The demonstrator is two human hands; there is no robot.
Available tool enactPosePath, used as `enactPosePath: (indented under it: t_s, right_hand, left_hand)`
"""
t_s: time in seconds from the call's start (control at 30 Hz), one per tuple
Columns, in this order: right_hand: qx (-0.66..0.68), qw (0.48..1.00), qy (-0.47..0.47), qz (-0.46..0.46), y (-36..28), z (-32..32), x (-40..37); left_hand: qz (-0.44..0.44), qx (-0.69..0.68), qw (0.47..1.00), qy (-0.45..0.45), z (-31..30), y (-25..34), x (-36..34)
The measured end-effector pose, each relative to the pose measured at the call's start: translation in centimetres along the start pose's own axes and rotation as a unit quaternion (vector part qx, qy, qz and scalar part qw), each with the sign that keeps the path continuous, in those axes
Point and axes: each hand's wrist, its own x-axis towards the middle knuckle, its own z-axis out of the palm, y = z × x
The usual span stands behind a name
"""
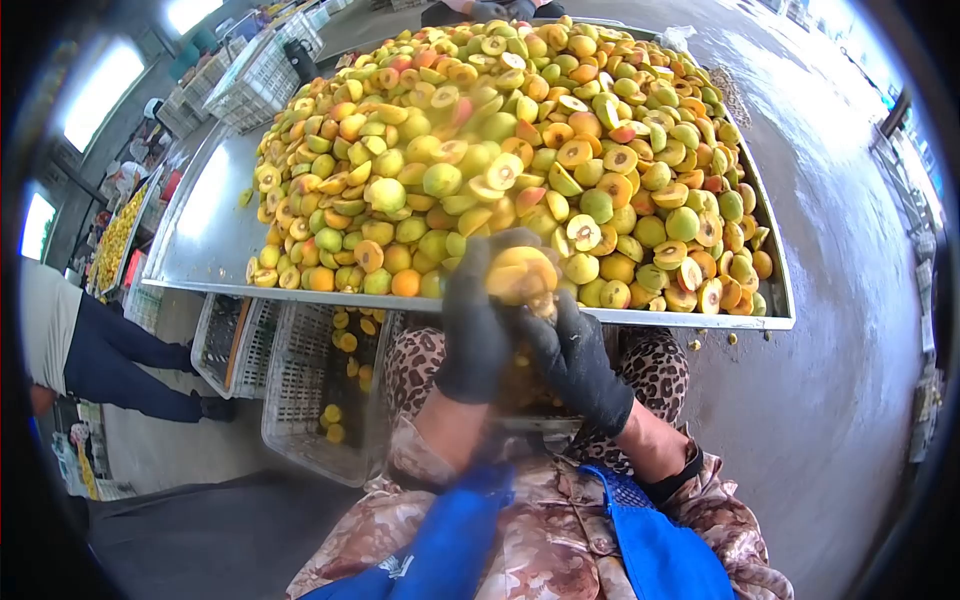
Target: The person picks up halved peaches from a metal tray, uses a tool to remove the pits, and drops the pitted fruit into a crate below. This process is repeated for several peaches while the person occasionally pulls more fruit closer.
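Note:
Both my hands wear dark gloves and meet just over the near edge of a metal tray (205, 215) heaped with halved yellow-green fruit (440, 180). My left hand (475, 330), blurred, has its fingers wrapped round an orange-yellow fruit half (522, 275). Close against it on the right, my right hand (575, 360) is closed below the same fruit, around a small brownish piece (543, 306) whose shape is hard to make out. The fingertips of both hands are partly hidden by the fruit.
A grey crate (285, 400) with a few fruit halves stands below the tray, left of my knees. Another crate (215, 340) is beside it. A person in dark trousers (125, 355) is at the left. Someone's gloved hands (505, 10) show beyond the tray.

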Motion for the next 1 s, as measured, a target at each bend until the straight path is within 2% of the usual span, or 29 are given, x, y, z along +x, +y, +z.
enactPosePath:
  t_s: [0.1, 0.17, 0.23, 0.3, 0.33, 0.4, 0.47, 0.53, 0.6, 0.67, 0.77, 0.83, 0.93, 1.0]
  right_hand:
    - [0.004, 1.000, 0.023, -0.008, 0.3, 0.9, -0.5]
    - [0.031, 0.999, 0.039, -0.006, -0.2, 1.1, -0.5]
    - [-0.026, 0.990, 0.083, -0.107, 0.0, 1.8, -0.4]
    - [-0.054, 0.984, 0.081, -0.146, -0.4, 1.5, -0.1]
    - [-0.051, 0.989, 0.060, -0.128, -1.2, 1.2, -0.3]
    - [-0.090, 0.982, 0.042, -0.158, -1.2, 1.0, -0.3]
    - [-0.171, 0.952, 0.047, -0.250, 0.1, 1.3, -0.1]
    - [-0.068, 0.990, 0.009, -0.125, -0.8, 1.3, -0.7]
    - [-0.008, 0.998, 0.002, -0.062, -0.8, 1.3, -1.3]
    - [0.008, 0.997, 0.027, -0.068, 0.5, 1.6, -1.7]
    - [0.034, 0.999, 0.003, -0.042, 0.7, 1.5, -2.4]
    - [-0.022, 0.997, 0.010, -0.074, 1.4, 1.6, -2.9]
    - [0.024, 0.997, 0.024, -0.068, 0.6, 1.2, -3.0]
    - [0.008, 0.992, 0.036, -0.118, 0.7, 0.9, -2.6]
  left_hand:
    - [-0.040, -0.052, 0.997, 0.046, 0.8, 0.5, -0.1]
    - [-0.035, -0.045, 0.997, 0.057, 0.7, 0.2, 0.0]
    - [-0.037, -0.035, 0.996, 0.069, 1.0, 0.3, -0.1]
    - [-0.014, -0.045, 0.995, 0.082, 2.0, 0.6, 0.1]
    - [-0.004, -0.049, 0.995, 0.091, 2.2, 0.7, -0.1]
    - [-0.003, -0.045, 0.996, 0.081, 1.7, 1.2, -0.1]
    - [-0.010, -0.051, 0.995, 0.079, 1.3, 1.3, -0.4]
    - [-0.023, -0.066, 0.994, 0.088, 0.9, 1.2, -0.7]
    - [-0.007, -0.036, 0.994, 0.099, 0.3, 0.7, -0.6]
    - [0.005, -0.007, 0.995, 0.097, 0.4, 0.4, -0.7]
    - [0.021, 0.023, 0.997, 0.076, 0.5, 0.3, -0.8]
    - [0.024, 0.022, 0.998, 0.060, 0.2, -0.3, -0.8]
    - [0.046, 0.069, 0.996, 0.044, 0.8, -0.3, -1.3]
    - [0.056, 0.093, 0.994, 0.032, 1.1, -0.4, -1.7]
